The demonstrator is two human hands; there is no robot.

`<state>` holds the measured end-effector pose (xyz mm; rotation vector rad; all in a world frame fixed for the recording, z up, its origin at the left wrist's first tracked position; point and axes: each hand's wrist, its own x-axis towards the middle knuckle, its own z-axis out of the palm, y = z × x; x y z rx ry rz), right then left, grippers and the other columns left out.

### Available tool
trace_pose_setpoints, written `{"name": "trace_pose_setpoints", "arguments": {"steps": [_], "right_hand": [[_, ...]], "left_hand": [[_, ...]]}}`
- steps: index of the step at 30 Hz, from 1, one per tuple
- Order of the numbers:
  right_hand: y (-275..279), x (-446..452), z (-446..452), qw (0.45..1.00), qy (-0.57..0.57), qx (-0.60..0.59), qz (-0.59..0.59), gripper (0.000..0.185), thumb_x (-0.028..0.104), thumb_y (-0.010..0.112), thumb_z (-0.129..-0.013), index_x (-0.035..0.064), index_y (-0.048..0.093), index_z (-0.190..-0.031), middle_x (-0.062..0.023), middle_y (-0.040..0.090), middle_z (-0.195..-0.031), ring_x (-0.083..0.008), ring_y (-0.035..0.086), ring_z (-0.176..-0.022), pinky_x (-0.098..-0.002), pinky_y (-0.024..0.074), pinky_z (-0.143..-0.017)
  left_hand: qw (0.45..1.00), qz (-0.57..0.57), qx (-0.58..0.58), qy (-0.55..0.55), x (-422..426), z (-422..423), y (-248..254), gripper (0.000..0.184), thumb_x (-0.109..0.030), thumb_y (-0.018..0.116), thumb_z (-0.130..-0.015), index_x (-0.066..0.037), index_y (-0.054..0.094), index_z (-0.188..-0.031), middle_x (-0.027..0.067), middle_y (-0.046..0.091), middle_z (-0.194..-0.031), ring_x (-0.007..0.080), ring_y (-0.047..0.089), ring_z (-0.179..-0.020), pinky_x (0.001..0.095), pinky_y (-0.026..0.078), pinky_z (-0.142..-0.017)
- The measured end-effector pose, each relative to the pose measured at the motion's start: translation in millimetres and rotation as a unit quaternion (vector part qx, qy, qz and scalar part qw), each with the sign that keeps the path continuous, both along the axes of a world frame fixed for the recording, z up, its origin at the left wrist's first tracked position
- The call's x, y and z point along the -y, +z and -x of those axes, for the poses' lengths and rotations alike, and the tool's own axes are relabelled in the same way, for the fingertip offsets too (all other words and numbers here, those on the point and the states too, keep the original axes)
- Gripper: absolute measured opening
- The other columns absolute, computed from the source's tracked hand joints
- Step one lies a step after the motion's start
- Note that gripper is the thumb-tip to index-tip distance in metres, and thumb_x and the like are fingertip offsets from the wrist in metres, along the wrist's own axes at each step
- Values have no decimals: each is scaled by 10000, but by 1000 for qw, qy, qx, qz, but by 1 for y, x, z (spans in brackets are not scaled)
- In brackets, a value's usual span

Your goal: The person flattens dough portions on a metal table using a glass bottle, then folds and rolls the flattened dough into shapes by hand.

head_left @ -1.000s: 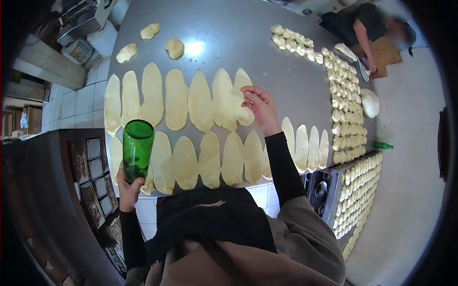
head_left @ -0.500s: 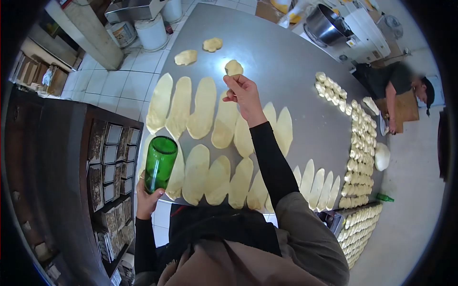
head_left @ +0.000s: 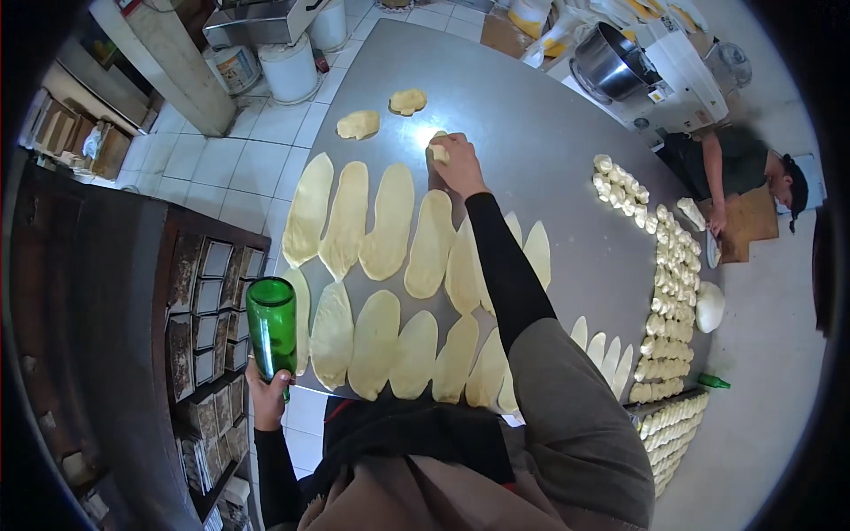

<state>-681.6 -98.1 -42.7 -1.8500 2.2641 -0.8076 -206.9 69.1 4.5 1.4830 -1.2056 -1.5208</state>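
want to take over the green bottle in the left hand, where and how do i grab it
Take the green bottle around its wide body, probably best from the table side: the left hand holds the narrower lower end, leaving the straight-sided body free above its fingers.

Moderately bright indoor scene, concentrated glare on the metal table (head_left: pixel 567 142), soft reflected sheen around it, green highlights on the bottle (head_left: pixel 272 326), wide-angle curvature, dark vignetted edges, fine detail softened.
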Motion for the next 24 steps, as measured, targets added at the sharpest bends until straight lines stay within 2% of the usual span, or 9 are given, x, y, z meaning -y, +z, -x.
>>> {"name": "trace_pose_setpoints", "arguments": {"steps": [4, 8, 11, 13, 18, 20, 21, 23, 24], "right_hand": [[39, -21, 29, 976, 22, 171, -130, 519, 64, 642, -799, 101, 479, -1290, -85, 552, -1131, -183, 530, -899, -279, 444, -812], [89, -125, 49, 844, 110, 523, 46, 604, 1, 608, -804, 153, 411, -1354, -98, 521, -1180, -183, 538, -943, -272, 459, -789], [114, -224, 63, 850, 62, 512, 105, 618, -14, 597, -815, 141, 382, -1372, -80, 523, -1194, -168, 540, -935, -244, 451, -773], [111, -277, 74, 877, 6, 449, 170, 558, -14, 594, -815, 120, 422, -1329, -63, 531, -1183, -159, 540, -922, -229, 448, -763], [65, -343, 71, 936, -165, 308, 41, 485, 27, 626, -783, 102, 493, -1244, -99, 506, -1249, -164, 517, -1031, -249, 428, -865], [-4, -346, 79, 991, -102, 73, 41, 422, 75, 653, -764, 91, 541, -1170, -84, 509, -1257, -184, 556, -959, -258, 467, -766], [4, -346, 79, 990, -107, 74, 46, 422, 75, 653, -764, 91, 541, -1170, -84, 509, -1257, -184, 556, -959, -258, 467, -766], [34, -338, 76, 978, -108, -141, 109, 359, 81, 648, -763, 93, 567, -1113, -70, 573, -1147, -223, 587, -861, -277, 479, -680], [32, -339, 74, 979, -108, -137, 109, 359, 81, 648, -763, 93, 567, -1113, -70, 573, -1147, -223, 587, -861, -277, 479, -680]], "left_hand": [[1000, -5, 22, -11, -12, 8, -3, 625, -144, 710, -706, 47, 448, -1240, 142, 570, -929, 164, 538, -687, 262, 464, -577], [998, -11, -53, 34, -34, 41, 6, 612, -112, 681, -701, 44, 446, -1244, 144, 566, -939, 170, 532, -677, 256, 459, -576], [998, -25, -52, -38, -36, 73, 5, 615, -88, 658, -692, 42, 440, -1252, 141, 568, -934, 171, 529, -674, 256, 458, -576], [994, -34, -48, -93, -33, 99, 7, 619, -64, 635, -683, 40, 433, -1259, 138, 570, -929, 171, 527, -672, 255, 456, -577], [972, 20, -71, -225, -25, 201, 32, 681, -26, 578, -654, 21, 393, -1308, 120, 583, -922, 160, 508, -644, 239, 448, -550], [969, 17, -102, -222, -28, 241, 40, 680, -39, 588, -666, 4, 388, -1315, 107, 583, -940, 159, 512, -644, 236, 444, -543], [968, 21, -101, -229, -29, 261, 42, 680, -39, 588, -666, 4, 388, -1315, 107, 583, -940, 159, 512, -644, 236, 444, -543], [948, 42, -201, -241, -30, 298, 43, 689, -60, 614, -698, -12, 361, -1338, 103, 583, -951, 157, 521, -638, 236, 440, -527], [942, 43, -216, -255, -31, 311, 40, 698, -82, 632, -717, -20, 346, -1351, 109, 574, -994, 172, 536, -692, 245, 454, -566]]}}
